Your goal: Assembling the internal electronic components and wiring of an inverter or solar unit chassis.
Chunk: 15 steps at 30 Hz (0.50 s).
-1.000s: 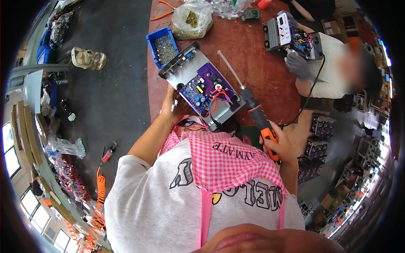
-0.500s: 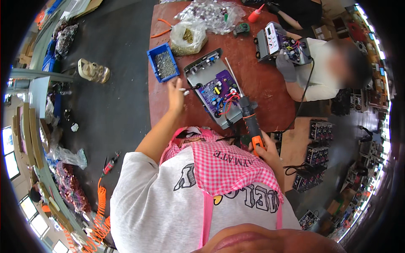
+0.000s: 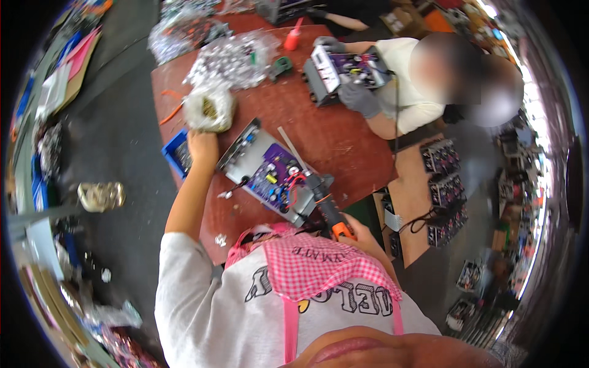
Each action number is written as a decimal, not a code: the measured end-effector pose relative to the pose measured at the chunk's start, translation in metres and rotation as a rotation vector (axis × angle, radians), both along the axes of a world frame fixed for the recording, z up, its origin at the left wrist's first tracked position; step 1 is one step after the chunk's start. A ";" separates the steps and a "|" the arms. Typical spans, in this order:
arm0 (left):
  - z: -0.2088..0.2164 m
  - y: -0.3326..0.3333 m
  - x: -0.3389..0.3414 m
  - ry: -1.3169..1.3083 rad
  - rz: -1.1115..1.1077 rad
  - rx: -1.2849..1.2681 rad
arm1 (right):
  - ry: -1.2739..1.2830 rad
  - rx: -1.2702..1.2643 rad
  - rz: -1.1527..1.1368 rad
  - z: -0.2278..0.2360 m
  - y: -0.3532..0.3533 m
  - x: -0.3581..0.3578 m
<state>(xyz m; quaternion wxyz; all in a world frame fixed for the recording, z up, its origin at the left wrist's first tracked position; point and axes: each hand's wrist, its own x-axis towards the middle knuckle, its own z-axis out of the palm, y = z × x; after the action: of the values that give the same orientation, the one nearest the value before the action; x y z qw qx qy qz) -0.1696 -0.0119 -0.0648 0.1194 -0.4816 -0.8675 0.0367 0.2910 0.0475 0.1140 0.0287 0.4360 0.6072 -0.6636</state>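
Observation:
My right hand (image 3: 358,236) is wrapped around a black and orange cordless screwdriver (image 3: 329,207), its long thin bit pointing away over the chassis. On the red-brown table lies an open grey metal chassis (image 3: 251,150) with a purple circuit board (image 3: 281,170) and red wires. My left hand (image 3: 204,147) reaches over the right side of a blue bin (image 3: 167,151) of small metal parts, against the near edge of a clear plastic bag (image 3: 196,111) of brass-coloured bits. Its fingertips are hard to make out. A short cable with a white plug (image 3: 226,195) hangs off the chassis's left edge.
Across the table (image 3: 368,172), a co-worker's gloved hands (image 3: 361,99) hold another open device (image 3: 353,67). Further back are a bag of silvery parts (image 3: 230,61), a red bottle (image 3: 293,39) and a green object (image 3: 281,66). Several assembled units (image 3: 445,190) stand on cardboard at right.
My left hand has moved from beside the chassis, near the bin's corner, to over the bin and up against the bag. The whole view has turned and shifted. My right hand keeps holding the screwdriver.

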 end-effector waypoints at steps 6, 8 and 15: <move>-0.005 0.013 -0.004 -0.041 -0.032 -0.050 | -0.040 -0.002 0.002 0.004 -0.004 -0.004; -0.007 0.015 -0.004 -0.035 -0.040 -0.054 | -0.009 -0.031 -0.001 0.006 -0.004 -0.003; -0.008 0.009 -0.008 -0.089 0.004 -0.072 | 0.125 -0.003 0.027 0.001 -0.001 0.001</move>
<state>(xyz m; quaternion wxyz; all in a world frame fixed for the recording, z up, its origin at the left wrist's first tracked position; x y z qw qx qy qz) -0.1772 -0.0030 -0.0724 0.0632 -0.4848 -0.8711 0.0465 0.2916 0.0464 0.1154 0.0002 0.3852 0.6127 -0.6901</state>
